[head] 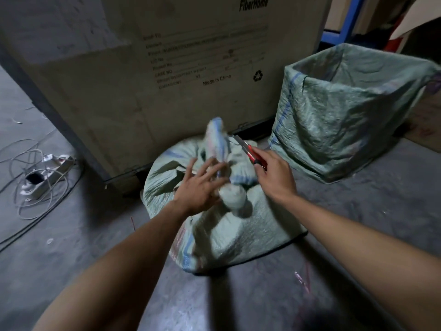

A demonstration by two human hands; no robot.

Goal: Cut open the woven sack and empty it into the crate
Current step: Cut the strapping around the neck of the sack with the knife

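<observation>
A full pale-green woven sack with blue stripes lies on the concrete floor, its tied neck standing up at the far end. My left hand hovers over the sack just below the neck, fingers spread and blurred, holding nothing. My right hand grips a red utility knife. Its blade points up and left and touches the neck at the tie. A crate lined with a green woven sack stands open at the right.
A big cardboard box printed "FiberHome" stands right behind the sack. A white power strip with tangled cables lies on the floor at the left. A blue frame rises behind the lined crate.
</observation>
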